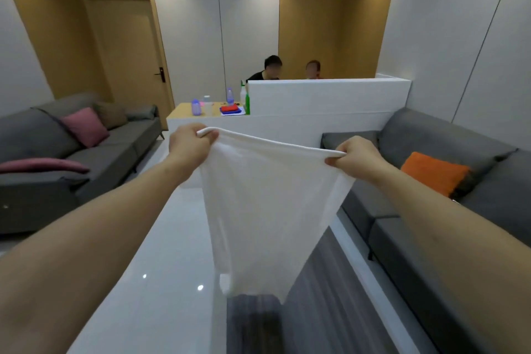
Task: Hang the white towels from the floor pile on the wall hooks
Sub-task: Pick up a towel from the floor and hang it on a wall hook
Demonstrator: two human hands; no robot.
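I gripped the white towel [270,204] mid-frame with left hand [191,142] and right hand [355,158], fingers clenched on its top corners; keeping that edge taut should ease hooking.

Open aisle between sofas [431,224]; partition [327,100] ahead.

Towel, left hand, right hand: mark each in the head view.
white towel [267,198], head view, middle of the hanging cloth.
left hand [191,144], head view, back of the hand.
right hand [356,156], head view, back of the hand.
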